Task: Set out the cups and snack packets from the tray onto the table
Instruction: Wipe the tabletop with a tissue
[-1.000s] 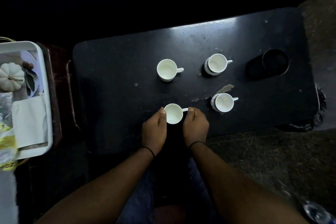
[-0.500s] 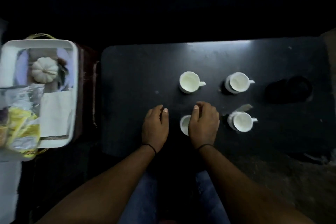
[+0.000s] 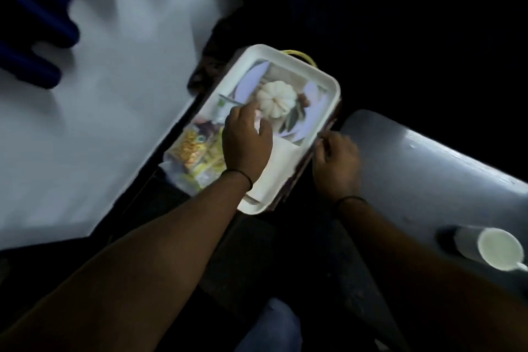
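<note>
The white tray lies left of the dark table. Yellow and silver snack packets lie at the tray's left side, partly over its rim. My left hand hovers over the tray's middle beside the packets, index finger and thumb spread, with nothing clearly held. My right hand is at the tray's right rim with curled fingers, and motion blur hides whether it grips the rim. One white cup stands on the table at the lower right. The other cups are out of view.
A white pumpkin shape and a folded white napkin are in the tray. A broad white surface lies to the left, with a blue object at its top. My knees are below.
My view has swung left from the table to the tray. Both hands left the near cup on the table and moved to the tray, the left over it and the right at its rim.
</note>
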